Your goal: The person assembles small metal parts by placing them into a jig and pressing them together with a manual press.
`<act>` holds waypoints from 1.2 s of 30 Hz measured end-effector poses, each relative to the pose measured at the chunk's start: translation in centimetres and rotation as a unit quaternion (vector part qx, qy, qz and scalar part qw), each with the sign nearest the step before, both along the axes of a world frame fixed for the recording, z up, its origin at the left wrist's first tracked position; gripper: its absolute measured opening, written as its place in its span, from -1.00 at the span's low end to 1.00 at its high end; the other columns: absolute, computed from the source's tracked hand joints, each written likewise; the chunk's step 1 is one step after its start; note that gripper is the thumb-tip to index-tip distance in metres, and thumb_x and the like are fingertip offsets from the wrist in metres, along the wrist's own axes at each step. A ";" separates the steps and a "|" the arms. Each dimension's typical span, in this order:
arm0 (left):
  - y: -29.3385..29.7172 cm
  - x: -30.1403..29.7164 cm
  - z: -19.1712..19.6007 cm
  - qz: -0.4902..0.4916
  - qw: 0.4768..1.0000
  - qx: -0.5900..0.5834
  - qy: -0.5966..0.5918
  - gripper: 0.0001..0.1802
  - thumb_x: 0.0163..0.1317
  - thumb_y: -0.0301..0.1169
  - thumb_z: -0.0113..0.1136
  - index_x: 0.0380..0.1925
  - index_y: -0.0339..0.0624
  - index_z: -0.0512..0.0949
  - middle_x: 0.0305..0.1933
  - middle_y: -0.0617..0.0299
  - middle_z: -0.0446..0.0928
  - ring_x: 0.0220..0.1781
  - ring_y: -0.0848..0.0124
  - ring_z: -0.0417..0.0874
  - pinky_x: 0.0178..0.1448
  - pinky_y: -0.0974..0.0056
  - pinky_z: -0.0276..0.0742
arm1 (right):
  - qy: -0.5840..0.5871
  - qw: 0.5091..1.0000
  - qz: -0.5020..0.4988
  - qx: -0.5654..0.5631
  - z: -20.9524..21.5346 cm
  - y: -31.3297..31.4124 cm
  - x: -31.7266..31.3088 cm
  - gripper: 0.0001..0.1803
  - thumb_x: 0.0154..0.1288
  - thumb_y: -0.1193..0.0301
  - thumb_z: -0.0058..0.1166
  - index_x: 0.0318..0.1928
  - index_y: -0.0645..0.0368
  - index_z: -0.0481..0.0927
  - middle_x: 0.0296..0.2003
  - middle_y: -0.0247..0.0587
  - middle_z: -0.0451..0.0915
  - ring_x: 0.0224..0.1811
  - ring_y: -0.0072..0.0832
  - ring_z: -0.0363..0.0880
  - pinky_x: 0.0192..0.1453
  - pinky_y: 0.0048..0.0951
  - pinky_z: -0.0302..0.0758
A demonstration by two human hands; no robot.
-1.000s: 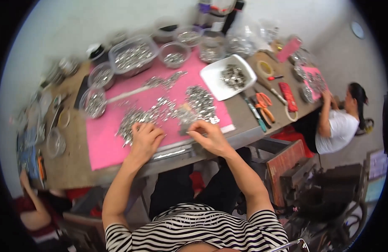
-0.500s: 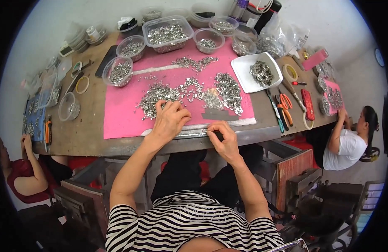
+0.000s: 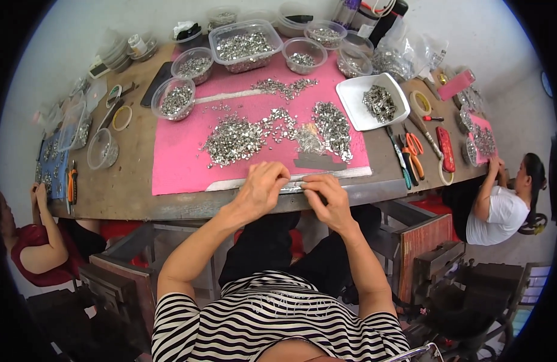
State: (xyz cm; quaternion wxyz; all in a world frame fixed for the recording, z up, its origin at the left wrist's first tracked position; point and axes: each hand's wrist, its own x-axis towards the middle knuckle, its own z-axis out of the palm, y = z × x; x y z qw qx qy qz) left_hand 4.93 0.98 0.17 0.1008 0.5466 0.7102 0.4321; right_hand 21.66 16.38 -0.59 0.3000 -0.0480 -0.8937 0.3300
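At the front edge of the pink mat [image 3: 182,163], my two hands meet over a narrow silvery strip [image 3: 291,186]. My left hand [image 3: 261,188] is closed, its thumb and fingertips pinched together at the strip's left part; whatever they hold is too small to name. Pinched too, my right hand [image 3: 328,198] has its fingertips at the strip's right part, and I cannot make out what is in them. Just beyond my left hand lies a pile of small shiny metal pieces [image 3: 235,140]. A second pile [image 3: 331,130] and some thin silvery pins [image 3: 308,140] lie farther right.
Clear tubs [image 3: 245,60] of metal pieces line the back. A white tray [image 3: 357,108] stands right of the piles, with pliers [image 3: 412,158] and a red box cutter [image 3: 445,149] beyond. Co-workers sit at left [image 3: 40,247] and right [image 3: 498,199].
My left hand has come from the metal-piece pile down and right to the strip. My right hand has shifted slightly right, its fingers still pinched at the strip.
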 end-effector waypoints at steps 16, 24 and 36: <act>1.2 2.0 -0.2 0.010 0.996 0.046 0.071 -0.87 0.21 -0.52 0.31 -0.26 -0.21 0.56 -0.21 0.15 0.55 -0.13 0.15 0.53 -0.01 0.11 0.36 | 0.005 0.974 -0.072 -0.213 -0.7 0.6 0.1 -0.91 0.39 0.56 0.18 -0.14 0.27 0.69 -0.27 -0.16 0.70 -0.31 -0.45 0.64 -0.17 -0.44 0.54; -1.0 3.2 -1.0 0.029 0.963 0.083 0.256 -0.67 0.19 -0.34 0.40 -0.04 -0.15 0.68 -0.01 0.19 0.64 0.05 0.19 0.57 0.32 -0.10 0.35 | 0.037 0.996 -0.058 -0.052 0.5 1.3 -0.9 -0.90 0.31 0.60 0.21 -0.18 0.27 0.66 -0.28 -0.10 0.67 -0.23 -0.18 0.66 -0.13 -0.29 0.53; 6.4 -12.0 -0.7 0.165 0.967 0.079 0.177 -0.89 0.29 -0.36 0.29 -0.21 -0.06 0.69 -0.23 0.22 0.67 -0.05 0.20 0.63 0.27 -0.06 0.26 | -0.061 0.990 -0.116 0.059 -0.4 9.1 -18.6 -0.87 0.32 0.49 0.12 -0.27 0.29 0.70 -0.29 0.04 0.64 -0.17 0.01 0.64 -0.02 -0.04 0.56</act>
